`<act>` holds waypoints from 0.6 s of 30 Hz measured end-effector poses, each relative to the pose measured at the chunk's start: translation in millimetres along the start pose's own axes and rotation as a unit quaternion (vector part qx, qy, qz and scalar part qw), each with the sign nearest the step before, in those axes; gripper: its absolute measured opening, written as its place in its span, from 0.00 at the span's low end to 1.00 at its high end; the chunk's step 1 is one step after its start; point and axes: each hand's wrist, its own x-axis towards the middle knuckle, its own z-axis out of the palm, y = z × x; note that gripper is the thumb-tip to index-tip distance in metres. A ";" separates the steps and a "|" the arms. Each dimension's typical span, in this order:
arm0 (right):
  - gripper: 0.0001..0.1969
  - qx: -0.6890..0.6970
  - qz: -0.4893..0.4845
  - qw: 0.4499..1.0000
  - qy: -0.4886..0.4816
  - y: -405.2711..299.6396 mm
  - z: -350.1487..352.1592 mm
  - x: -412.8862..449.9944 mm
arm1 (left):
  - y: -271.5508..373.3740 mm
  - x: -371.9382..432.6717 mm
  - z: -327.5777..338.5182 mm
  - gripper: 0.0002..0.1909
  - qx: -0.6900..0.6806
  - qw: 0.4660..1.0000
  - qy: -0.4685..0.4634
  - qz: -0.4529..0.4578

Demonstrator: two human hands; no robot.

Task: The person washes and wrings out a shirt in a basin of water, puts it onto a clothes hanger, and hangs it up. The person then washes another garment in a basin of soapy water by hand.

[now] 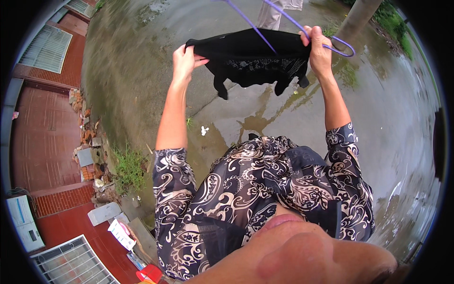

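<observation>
A black garment (259,53) with a pattern of small pale marks is stretched sideways in front of me, its lower edge hanging loose. My left hand (185,62) pinches its upper left corner between thumb and fingers. At the opposite corner my right hand (319,49) grips the cloth together with a purple wire clothes hanger (289,19). The hanger's rounded end sticks out to the right of that hand. Another length of purple wire slants down across the garment's middle. The top of the hanger runs out of view.
Pale cloth (271,17) hangs beyond the garment. A thick pole (358,17) stands at the upper right. Puddles (257,122) lie on the wet concrete. Along the left, rubble bricks (88,135) and weeds (129,170) line a red-brown building; a red plastic container (149,273) sits lower down.
</observation>
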 end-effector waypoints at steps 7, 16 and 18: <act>0.23 -0.127 -0.005 0.965 -0.231 25.2 -8.0 -18.7 | -17.0 20.4 10.1 0.09 -0.205 0.978 0.025 -0.022; 0.22 -0.345 0.058 0.881 -0.320 45.3 25.0 -53.4 | -9.3 26.8 16.4 0.05 0.057 0.992 0.054 0.103; 0.24 -0.358 0.058 0.876 -0.318 49.6 36.5 -53.8 | -21.1 29.1 18.0 0.08 0.182 0.970 0.064 0.151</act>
